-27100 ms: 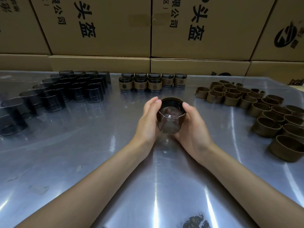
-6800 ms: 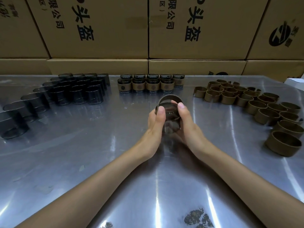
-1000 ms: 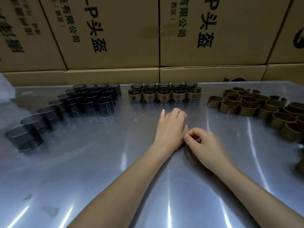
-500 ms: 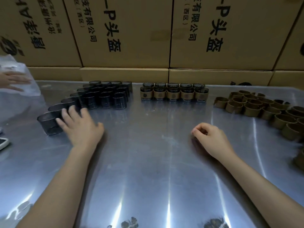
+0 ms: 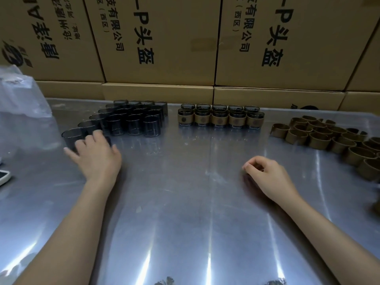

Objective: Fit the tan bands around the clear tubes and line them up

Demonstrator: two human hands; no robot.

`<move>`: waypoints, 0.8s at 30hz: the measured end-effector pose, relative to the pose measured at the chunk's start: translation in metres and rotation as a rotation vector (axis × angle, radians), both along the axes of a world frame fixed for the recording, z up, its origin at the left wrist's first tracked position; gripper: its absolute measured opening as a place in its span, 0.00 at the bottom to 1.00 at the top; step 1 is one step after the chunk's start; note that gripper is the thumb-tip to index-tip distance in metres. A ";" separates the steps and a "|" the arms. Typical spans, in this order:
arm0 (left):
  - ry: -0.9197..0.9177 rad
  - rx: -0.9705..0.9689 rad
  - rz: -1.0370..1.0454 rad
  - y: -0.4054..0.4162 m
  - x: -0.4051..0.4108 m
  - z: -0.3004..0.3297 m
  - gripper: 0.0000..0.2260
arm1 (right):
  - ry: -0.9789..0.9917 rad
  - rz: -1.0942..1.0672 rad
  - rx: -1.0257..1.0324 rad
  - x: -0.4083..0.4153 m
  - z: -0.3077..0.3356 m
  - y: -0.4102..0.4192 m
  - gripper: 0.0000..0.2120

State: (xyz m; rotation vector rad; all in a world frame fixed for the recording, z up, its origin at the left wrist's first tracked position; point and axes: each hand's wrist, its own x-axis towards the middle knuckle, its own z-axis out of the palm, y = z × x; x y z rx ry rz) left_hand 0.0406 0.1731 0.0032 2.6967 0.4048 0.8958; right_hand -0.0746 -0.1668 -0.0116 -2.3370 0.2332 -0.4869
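Note:
Bare clear tubes (image 5: 133, 120) stand in rows at the back left of the metal table (image 5: 185, 212). My left hand (image 5: 96, 155) lies palm down at the near end of that row, fingers spread over one clear tube (image 5: 108, 140); only a dark edge of it shows by my thumb. Two short rows of banded tubes (image 5: 220, 119) stand lined up at the back centre. Loose tan bands (image 5: 320, 138) crowd the right side. My right hand (image 5: 267, 175) rests on the table right of centre, fingers curled in, nothing visible in it.
Stacked cardboard boxes (image 5: 164, 38) wall off the back edge of the table. A clear plastic bag (image 5: 20, 112) sits at the far left, with a white device (image 5: 3, 176) at the left edge below it.
My left hand left the centre, swept to the clear tubes and now covers the nearest one, which is gone from the row's end. My right hand stayed put. Another person's hand at far left is gone.

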 end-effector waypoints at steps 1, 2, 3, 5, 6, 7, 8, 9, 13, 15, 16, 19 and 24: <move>-0.002 0.013 -0.063 -0.007 -0.002 0.001 0.16 | 0.000 0.001 -0.003 0.000 0.000 0.000 0.08; -0.002 0.010 -0.150 -0.017 -0.004 0.002 0.15 | 0.000 0.001 -0.005 0.000 0.000 0.000 0.08; -0.005 -0.014 -0.257 -0.029 -0.008 0.002 0.14 | 0.001 0.002 -0.002 0.000 0.000 0.000 0.08; -0.026 -0.079 -0.491 -0.057 -0.019 0.000 0.14 | 0.005 0.005 -0.002 -0.001 0.001 0.001 0.08; -0.037 -0.085 -0.604 -0.071 -0.024 -0.002 0.14 | 0.009 0.008 -0.001 -0.001 0.001 0.002 0.08; -0.045 -0.067 -0.714 -0.085 -0.029 -0.004 0.15 | 0.011 0.011 -0.001 -0.002 0.002 0.002 0.08; -0.047 -0.032 -0.818 -0.098 -0.034 -0.005 0.16 | 0.013 0.016 -0.004 -0.002 0.002 0.002 0.08; -0.045 0.012 -0.907 -0.110 -0.039 -0.007 0.18 | 0.012 0.026 -0.002 -0.002 0.003 0.003 0.07; -0.025 0.079 -1.092 -0.149 -0.059 -0.012 0.24 | 0.058 0.178 -0.005 -0.003 0.003 0.003 0.13; 0.012 0.073 -1.137 -0.164 -0.066 -0.012 0.27 | 0.104 0.243 -0.052 -0.004 0.003 0.004 0.28; 0.035 0.073 -1.169 -0.171 -0.069 -0.011 0.28 | 0.109 0.246 -0.043 -0.004 0.004 0.005 0.32; 0.046 0.059 -1.276 -0.188 -0.079 -0.010 0.31 | 0.096 0.204 0.037 -0.002 0.001 0.004 0.33; -0.030 -0.068 -1.415 -0.193 -0.083 -0.012 0.38 | -0.066 0.177 0.157 -0.001 -0.001 -0.001 0.24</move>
